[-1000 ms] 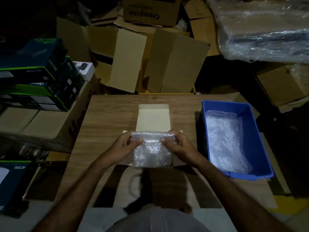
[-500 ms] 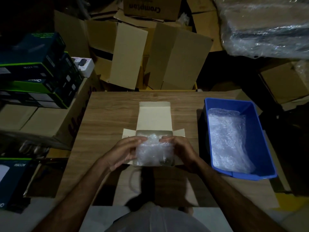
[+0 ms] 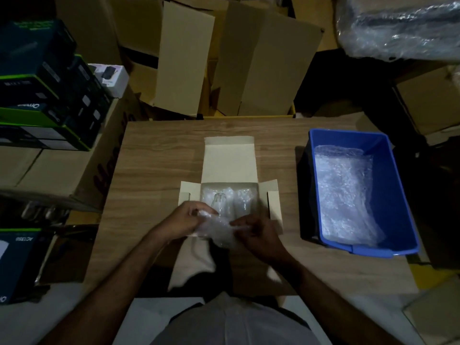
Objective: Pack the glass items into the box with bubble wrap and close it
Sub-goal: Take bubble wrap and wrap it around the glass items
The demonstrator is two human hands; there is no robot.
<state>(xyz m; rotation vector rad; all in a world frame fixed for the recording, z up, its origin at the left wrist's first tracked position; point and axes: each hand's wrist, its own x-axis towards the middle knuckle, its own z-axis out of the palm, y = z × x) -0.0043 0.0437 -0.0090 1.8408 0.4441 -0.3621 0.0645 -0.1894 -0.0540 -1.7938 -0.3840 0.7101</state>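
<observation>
A small cream cardboard box (image 3: 229, 160) lies open in the middle of the wooden table, its lid flap folded back and side flaps spread. Inside it sit glass items (image 3: 219, 201) bedded in bubble wrap. At the box's near edge a crumpled piece of bubble wrap (image 3: 219, 229) is held between both hands. My left hand (image 3: 185, 220) grips its left end with curled fingers. My right hand (image 3: 256, 232) pinches its right end. The near wall of the box is hidden behind the hands.
A blue plastic bin (image 3: 395, 185) with more bubble wrap (image 3: 346, 195) stands at the table's right. Stacked dark product boxes (image 3: 47, 90) rise at the left, flattened brown cartons (image 3: 219, 61) behind the table, a plastic-wrapped bundle (image 3: 403, 23) at top right.
The bubble wrap piece was spread over the box opening; now both hands have drawn it back to the near edge and bunched it up, uncovering the glass items inside.
</observation>
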